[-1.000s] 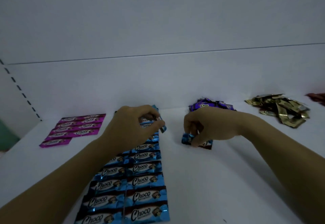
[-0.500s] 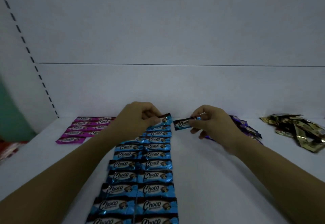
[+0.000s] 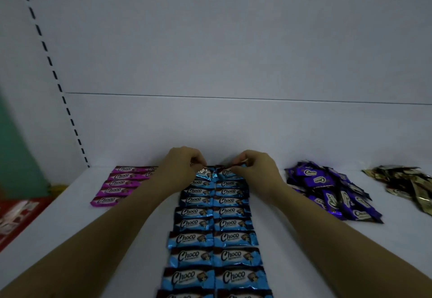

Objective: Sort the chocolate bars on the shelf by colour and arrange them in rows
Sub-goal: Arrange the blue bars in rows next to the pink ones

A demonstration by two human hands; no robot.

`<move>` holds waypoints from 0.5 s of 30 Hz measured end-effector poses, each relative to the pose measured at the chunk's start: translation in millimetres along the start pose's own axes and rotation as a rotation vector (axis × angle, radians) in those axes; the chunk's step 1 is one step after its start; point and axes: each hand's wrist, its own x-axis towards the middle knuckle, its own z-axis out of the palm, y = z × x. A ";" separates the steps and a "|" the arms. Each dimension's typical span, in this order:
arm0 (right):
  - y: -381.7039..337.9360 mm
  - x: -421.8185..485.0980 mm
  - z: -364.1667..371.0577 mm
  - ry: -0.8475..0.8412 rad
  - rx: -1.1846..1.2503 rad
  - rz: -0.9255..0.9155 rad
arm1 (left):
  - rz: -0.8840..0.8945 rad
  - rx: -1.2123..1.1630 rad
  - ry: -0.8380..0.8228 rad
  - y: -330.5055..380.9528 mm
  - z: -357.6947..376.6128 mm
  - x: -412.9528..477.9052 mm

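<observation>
Two side-by-side columns of blue chocolate bars [image 3: 214, 237] run down the middle of the white shelf [image 3: 304, 251] toward me. At their far end my left hand [image 3: 180, 169] pinches the last blue bar [image 3: 205, 173] of the left column. Beside it my right hand [image 3: 253, 169] pinches another blue bar [image 3: 228, 171] at the top of the right column. A short column of pink bars [image 3: 119, 185] lies to the left. An unsorted heap of purple bars [image 3: 332, 190] sits right of my right arm, and a heap of gold bars [image 3: 406, 183] lies at the far right.
The shelf's white back panel [image 3: 233, 122] rises just behind the bars, with a slotted upright [image 3: 67, 110] at the left. Red packaging [image 3: 16, 216] shows on a lower level at the left edge, beside a green surface [image 3: 18, 157].
My right hand has carried a blue bar from the pile on the right over to the top of the right column. My left hand stays at the top of the left column. The camera has moved closer.
</observation>
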 end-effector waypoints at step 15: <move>17.0 3.2 6.2 -0.131 -0.618 -0.487 | 0.251 0.399 -0.123 -9.8 0.0 -3.5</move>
